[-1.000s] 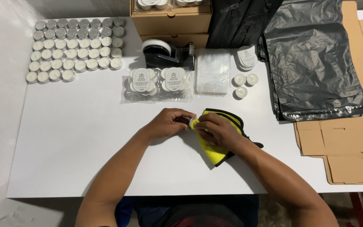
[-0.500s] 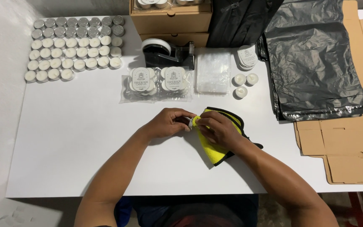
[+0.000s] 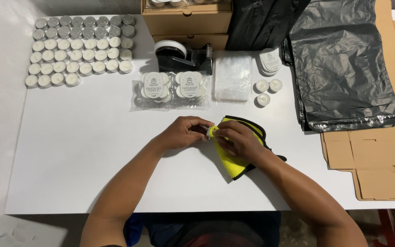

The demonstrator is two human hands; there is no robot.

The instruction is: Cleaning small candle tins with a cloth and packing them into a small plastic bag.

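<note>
My left hand (image 3: 184, 131) pinches a small tealight candle (image 3: 205, 130) at the middle of the white table (image 3: 78, 151); only a sliver of the candle shows between the fingers. My right hand (image 3: 235, 139) presses a fold of a yellow cloth with black edging (image 3: 234, 161) against that candle. The rest of the cloth lies on the table under my right hand and wrist.
Rows of tealights (image 3: 76, 50) fill the far left. Two bagged candle packs (image 3: 172, 87), a black tape dispenser (image 3: 181, 55), clear bags (image 3: 232, 75) and three loose tealights (image 3: 266, 89) lie behind my hands. Cardboard boxes (image 3: 186, 20), black plastic bags (image 3: 344, 64) and flat cardboard (image 3: 380, 155) sit right.
The hands stay together at the same spot; the right hand and the cloth fold have shifted only slightly against the candle.
</note>
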